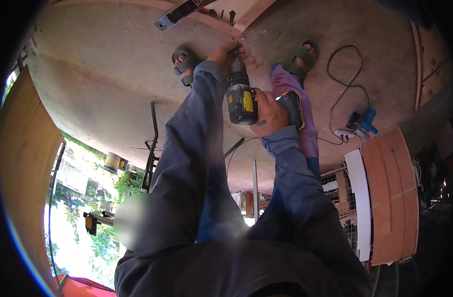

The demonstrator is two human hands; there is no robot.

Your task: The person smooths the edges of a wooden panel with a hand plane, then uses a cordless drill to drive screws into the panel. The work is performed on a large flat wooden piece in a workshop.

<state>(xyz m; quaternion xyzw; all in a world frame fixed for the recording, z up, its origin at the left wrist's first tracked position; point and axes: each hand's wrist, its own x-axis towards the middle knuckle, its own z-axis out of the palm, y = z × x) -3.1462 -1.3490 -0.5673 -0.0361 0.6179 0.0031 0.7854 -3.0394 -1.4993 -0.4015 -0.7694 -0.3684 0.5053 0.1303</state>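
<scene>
My right hand is wrapped round the grip of a cordless drill, a dark tool with a yellow label and a battery pack at its base. The chuck points away from me, towards the wood at the top of the view. My left hand is at the drill's front end, its fingers closed around the tip area. Whether they pinch the bit or a small fastener is too small to make out. Both hands are above the floor, between my sandalled feet.
A spirit level lies at the far edge beside a wooden frame. At right, a black cord runs across the concrete floor near a white power strip and a blue power tool. Brown boards stand nearer.
</scene>
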